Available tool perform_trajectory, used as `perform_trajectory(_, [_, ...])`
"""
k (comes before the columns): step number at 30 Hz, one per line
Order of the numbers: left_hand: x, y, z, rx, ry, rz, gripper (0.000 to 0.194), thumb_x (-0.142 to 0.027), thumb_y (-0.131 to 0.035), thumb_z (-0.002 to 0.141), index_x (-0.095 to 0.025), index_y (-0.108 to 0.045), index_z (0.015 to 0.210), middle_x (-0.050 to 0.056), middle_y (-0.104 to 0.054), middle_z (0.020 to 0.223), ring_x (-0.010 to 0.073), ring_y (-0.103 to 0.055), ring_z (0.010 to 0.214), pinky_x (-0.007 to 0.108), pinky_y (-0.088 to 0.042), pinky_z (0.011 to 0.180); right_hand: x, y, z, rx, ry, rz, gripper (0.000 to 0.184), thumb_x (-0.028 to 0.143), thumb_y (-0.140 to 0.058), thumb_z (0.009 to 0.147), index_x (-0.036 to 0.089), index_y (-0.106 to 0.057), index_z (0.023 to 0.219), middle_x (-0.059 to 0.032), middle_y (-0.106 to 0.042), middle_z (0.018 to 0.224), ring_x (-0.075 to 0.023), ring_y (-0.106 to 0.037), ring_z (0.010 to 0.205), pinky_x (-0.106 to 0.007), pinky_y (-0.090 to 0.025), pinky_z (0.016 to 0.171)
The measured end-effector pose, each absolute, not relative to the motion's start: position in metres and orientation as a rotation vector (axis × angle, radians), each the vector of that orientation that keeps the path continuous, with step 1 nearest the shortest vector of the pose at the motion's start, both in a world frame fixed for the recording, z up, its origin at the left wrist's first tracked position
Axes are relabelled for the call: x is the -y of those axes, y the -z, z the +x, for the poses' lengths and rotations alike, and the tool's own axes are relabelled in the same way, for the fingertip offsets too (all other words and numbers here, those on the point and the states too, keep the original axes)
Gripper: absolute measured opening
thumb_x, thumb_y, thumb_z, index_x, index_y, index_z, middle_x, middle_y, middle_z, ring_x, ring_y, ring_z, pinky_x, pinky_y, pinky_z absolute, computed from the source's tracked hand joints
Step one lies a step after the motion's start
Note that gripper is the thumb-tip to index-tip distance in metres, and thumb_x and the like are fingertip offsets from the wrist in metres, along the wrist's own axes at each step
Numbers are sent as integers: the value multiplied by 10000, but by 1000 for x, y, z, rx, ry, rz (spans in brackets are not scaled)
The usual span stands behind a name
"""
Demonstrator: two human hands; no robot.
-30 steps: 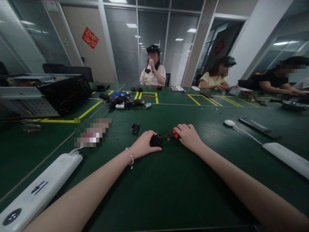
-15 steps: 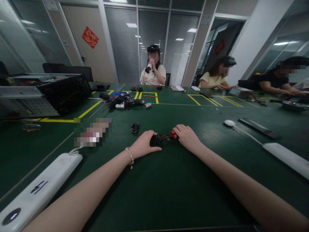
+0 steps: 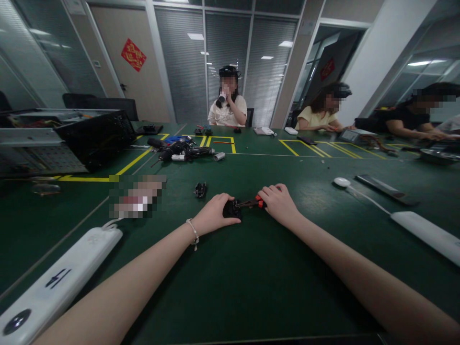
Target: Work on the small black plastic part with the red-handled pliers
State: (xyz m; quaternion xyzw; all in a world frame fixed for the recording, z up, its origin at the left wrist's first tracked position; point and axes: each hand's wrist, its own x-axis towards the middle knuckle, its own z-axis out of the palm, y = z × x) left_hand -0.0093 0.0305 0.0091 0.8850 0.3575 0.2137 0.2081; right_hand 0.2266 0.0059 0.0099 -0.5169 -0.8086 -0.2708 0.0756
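Observation:
My left hand (image 3: 214,213) is closed around a small black plastic part (image 3: 233,211), pressing it against the green table (image 3: 223,282). Red-handled pliers (image 3: 247,203) are in my right hand (image 3: 276,203), lying nearly level. Their jaws point left and reach the top of the black part; whether they grip a piece of it is too small to tell. A second small black part (image 3: 200,189) lies apart from my hands, a little beyond the left one.
At the left stands an opened computer case (image 3: 104,139). Several tools and cables (image 3: 179,149) lie ahead of it. White power strips (image 3: 64,282) flank both forearms, the right strip (image 3: 424,235) with a cable. Other people (image 3: 228,103) sit across the table.
My right hand has shifted slightly and its fingers have closed further over the plier handles. The left hand and the black part stay in place.

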Motion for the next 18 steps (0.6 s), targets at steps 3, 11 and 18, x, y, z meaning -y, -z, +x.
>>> perform_trajectory(3, [-31,-8,-9,-976,-617,2489,574,-525,-610,638,-186,-457,1075,78,-515,1067,246,-488,993,371,-399,842,-7,-10,226,2455,801,-1536,236,112,-498,677,159,-546,903,-68,-576,891,-207,-481,832,-365,-276,811])
perform_trajectory(11, [-30,-6,-8,-989,-653,2457,587,-528,-620,626,-191,-452,1076,76,-511,1073,247,-490,999,373,-402,845,-8,-11,228,2486,717,-1552,212,103,-490,705,147,-551,904,-80,-570,877,-189,-484,781,-298,-356,685])
perform_trajectory(18, [-29,-6,-7,-1016,-669,2434,581,-508,-652,595,-187,-471,1044,68,-523,1049,244,-506,971,371,-415,825,-8,-12,228,2491,685,-1572,203,104,-491,707,147,-554,896,-77,-576,880,-189,-494,785,-302,-366,683])
